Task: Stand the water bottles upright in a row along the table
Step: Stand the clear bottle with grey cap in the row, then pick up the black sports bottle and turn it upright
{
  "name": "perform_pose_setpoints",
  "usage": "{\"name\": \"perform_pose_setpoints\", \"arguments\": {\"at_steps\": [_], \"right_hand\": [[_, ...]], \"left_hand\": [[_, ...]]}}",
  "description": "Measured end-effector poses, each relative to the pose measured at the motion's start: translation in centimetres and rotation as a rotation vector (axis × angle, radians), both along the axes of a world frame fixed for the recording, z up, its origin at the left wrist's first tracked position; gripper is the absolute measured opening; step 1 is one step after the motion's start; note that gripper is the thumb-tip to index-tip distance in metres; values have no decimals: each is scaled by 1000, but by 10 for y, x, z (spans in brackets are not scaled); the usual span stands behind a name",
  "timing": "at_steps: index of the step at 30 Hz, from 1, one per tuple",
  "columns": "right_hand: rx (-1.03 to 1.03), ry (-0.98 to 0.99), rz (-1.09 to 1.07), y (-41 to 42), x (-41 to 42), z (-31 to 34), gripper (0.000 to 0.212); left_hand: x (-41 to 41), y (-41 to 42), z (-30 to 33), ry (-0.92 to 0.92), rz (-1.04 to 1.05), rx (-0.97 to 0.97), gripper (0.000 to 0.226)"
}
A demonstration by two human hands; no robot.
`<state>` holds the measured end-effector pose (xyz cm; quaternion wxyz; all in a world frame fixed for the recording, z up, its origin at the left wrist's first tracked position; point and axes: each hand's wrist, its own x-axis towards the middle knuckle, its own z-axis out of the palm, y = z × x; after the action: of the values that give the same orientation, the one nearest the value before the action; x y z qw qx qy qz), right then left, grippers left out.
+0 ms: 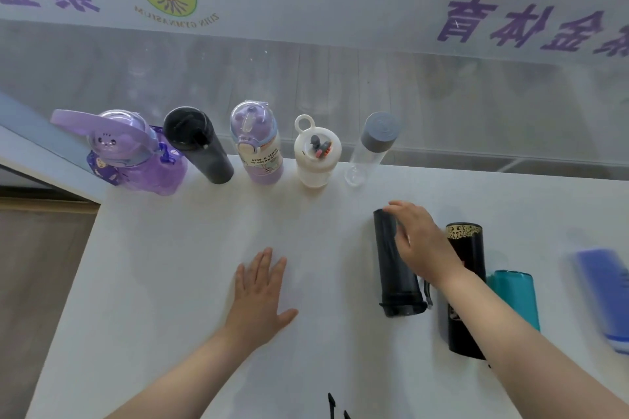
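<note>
5 upright bottles (262, 146) (purple, black, white, clear); right hand (420, 241), grip loose, on lying black bottle (396, 269).

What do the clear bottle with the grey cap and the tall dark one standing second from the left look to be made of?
The clear bottle looks like glass or hard clear plastic: you see the table through its wall, and the look alone cannot settle which. Its grey cap looks matte, probably plastic. The tall dark bottle has a dull, non-reflective finish, possibly coated metal or plastic.
</note>
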<state>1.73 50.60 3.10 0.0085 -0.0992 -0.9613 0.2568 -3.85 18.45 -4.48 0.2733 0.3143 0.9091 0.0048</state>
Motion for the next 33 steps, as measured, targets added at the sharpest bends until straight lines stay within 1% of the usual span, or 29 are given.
{"name": "perform_pose_setpoints", "arguments": {"at_steps": [2, 4, 7, 11, 15, 18, 20, 21, 23, 26, 28, 30, 33], "right_hand": [[77, -38, 162, 0, 19, -5, 57], [172, -127, 303, 1, 36, -9, 72], [282, -221, 425, 8, 54, -7, 85], [347, -371, 497, 17, 63, 3, 89], [478, -380, 566, 22, 72, -3, 93], [550, -359, 607, 21, 75, -6, 89], [555, -361, 608, 20, 74, -9, 86], [536, -357, 597, 19, 74, -9, 86], [443, -346, 538, 16, 75, -5, 89], [220, -335, 418, 15, 81, 9, 92], [86, -322, 368, 17, 85, 17, 95], [-53, -308, 336, 21, 89, 23, 98], [-289, -331, 217, 28, 96, 28, 98]], "left_hand": [[6, 5, -1, 9, 1, 18, 93], [14, 10, -1, 15, 23, 35, 92], [31, 24, 5, 2, 28, 3, 94], [52, 49, 15, -39, 126, -79, 102], [74, 76, 17, -75, 190, -88, 104], [89, 90, 20, -84, 216, -49, 101], [99, 95, 21, -96, 233, 4, 98], [103, 97, 23, -104, 240, 57, 96], [110, 103, 29, -130, 258, 224, 94], [119, 114, 45, -201, 336, 511, 95], [125, 123, 55, -267, 417, 662, 96], [128, 131, 64, -288, 485, 774, 95], [129, 143, 75, -227, 501, 861, 89]]}}
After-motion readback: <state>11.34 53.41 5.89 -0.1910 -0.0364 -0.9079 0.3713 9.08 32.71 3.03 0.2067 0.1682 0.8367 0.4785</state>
